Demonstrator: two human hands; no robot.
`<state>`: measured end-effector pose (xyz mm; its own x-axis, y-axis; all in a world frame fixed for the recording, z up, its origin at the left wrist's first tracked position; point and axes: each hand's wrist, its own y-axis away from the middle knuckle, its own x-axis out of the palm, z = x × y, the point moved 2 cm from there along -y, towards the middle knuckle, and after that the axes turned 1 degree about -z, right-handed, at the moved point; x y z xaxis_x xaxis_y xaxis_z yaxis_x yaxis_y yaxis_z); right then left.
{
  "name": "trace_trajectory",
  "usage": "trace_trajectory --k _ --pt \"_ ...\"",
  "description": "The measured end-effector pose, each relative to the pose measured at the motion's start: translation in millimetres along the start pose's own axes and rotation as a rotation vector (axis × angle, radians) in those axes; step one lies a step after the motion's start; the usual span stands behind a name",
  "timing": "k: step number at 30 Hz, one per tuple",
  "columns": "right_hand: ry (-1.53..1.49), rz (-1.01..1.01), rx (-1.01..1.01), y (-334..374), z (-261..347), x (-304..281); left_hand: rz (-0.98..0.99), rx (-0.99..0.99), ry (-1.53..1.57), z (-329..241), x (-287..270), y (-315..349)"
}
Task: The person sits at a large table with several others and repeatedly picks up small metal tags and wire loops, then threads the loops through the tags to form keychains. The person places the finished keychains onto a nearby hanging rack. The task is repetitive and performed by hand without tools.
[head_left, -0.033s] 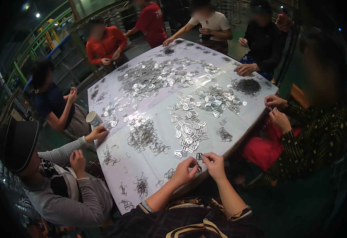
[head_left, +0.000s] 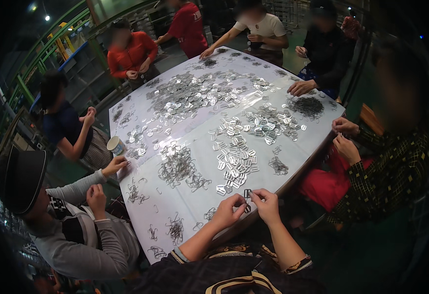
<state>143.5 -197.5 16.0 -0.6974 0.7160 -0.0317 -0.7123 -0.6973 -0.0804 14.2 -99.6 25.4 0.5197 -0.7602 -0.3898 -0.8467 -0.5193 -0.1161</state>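
My left hand (head_left: pixel 230 211) and my right hand (head_left: pixel 266 205) meet at the table's near edge, fingers closed in a pinch. Between their fingertips a small slotted metal buckle (head_left: pixel 247 193) stands up, looking dark against the white cover. A second slotted piece (head_left: pixel 247 209) shows just below, beside the left fingers; whether a wire joins the two is too small to tell. Just beyond my hands lies a spread of shiny slotted metal buckles (head_left: pixel 236 166). Left of them is a tangled heap of bent wire hooks (head_left: pixel 176 165), with a smaller hook pile (head_left: pixel 175 230) near my left forearm.
A white-covered table (head_left: pixel 293 154) carries more buckles (head_left: pixel 190 95) at its far half and a dark hook heap (head_left: pixel 306 107) at the right. A paper cup (head_left: pixel 115 145) stands at the left edge. Several co-workers surround the table; a grey sleeve (head_left: pixel 77 188) is close on my left.
The grey-sleeved co-worker's hand at the left edge has drawn back slightly from the table. My own hands stay almost in place.
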Motion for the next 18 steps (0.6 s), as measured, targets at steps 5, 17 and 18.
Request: trace_trajectory --k 5,17,18 --pt "0.051 -0.075 -0.075 6.4 24.6 -1.9 -0.181 0.004 -0.206 28.8 -33.7 -5.2" --pt "0.014 -0.132 -0.117 15.4 48.6 -22.8 -0.374 -0.042 -0.668 50.1 -108.5 0.4" --pt "0.035 -0.132 -0.132 16.1 50.4 -24.2 -0.328 -0.074 -0.671 46.8 -110.0 2.2"
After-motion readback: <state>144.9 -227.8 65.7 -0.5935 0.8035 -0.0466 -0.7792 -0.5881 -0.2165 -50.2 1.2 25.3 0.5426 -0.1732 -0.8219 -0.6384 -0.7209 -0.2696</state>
